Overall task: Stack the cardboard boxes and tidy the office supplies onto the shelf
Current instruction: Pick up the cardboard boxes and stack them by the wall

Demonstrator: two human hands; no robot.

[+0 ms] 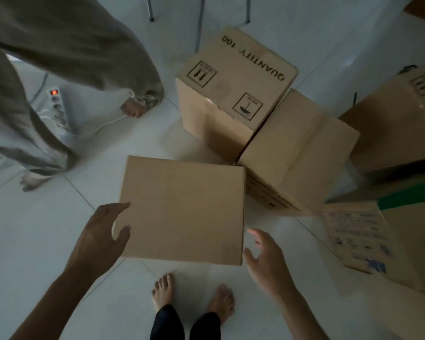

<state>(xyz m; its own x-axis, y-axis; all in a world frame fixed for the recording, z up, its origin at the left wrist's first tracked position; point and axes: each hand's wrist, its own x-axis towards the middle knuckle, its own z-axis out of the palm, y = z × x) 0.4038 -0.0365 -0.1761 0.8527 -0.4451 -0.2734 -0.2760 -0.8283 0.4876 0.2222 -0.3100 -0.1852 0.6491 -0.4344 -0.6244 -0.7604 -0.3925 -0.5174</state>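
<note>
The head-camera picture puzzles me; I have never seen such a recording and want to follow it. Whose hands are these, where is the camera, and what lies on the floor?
There is no machine here. A person wears a wide-angle camera on the head, looking down. The left hand and the right hand are that person's own. Both are open and hold nothing. They reach to either side of a plain brown cardboard box on the white tiled floor. The left fingers lie at its edge, and the right hand is just clear of it. Beyond stand a brown cardboard box printed QUANTITY 100 and a cardboard box with a green stripe. At the left, a second person in grey trousers stands by a white power strip.
</note>
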